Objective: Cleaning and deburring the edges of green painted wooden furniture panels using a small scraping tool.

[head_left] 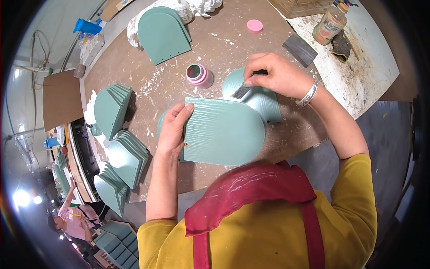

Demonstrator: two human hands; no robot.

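Note:
My left hand (171, 127) grips the straight end of a green round-ended panel (224, 132) with a ridged, wood-like surface, thumb on top. Another green panel lies partly beneath it at its left. My right hand (283, 75) pinches a small dark grey piece of sandpaper (242, 92), just beyond the panel's far edge. Under that hand lies a further green panel (267, 106), partly covered. An uncapped pink jar (205, 80) with dark contents stands beyond the held panel.
Fanned stacks of green panels (127, 157) line the table's left side. More panels (163, 36) rest on white cloth at the back. A pink lid (255, 26), a dark sheet (300, 50) and a glass bottle (330, 24) sit far right. A co-worker (74, 219) is at lower left.

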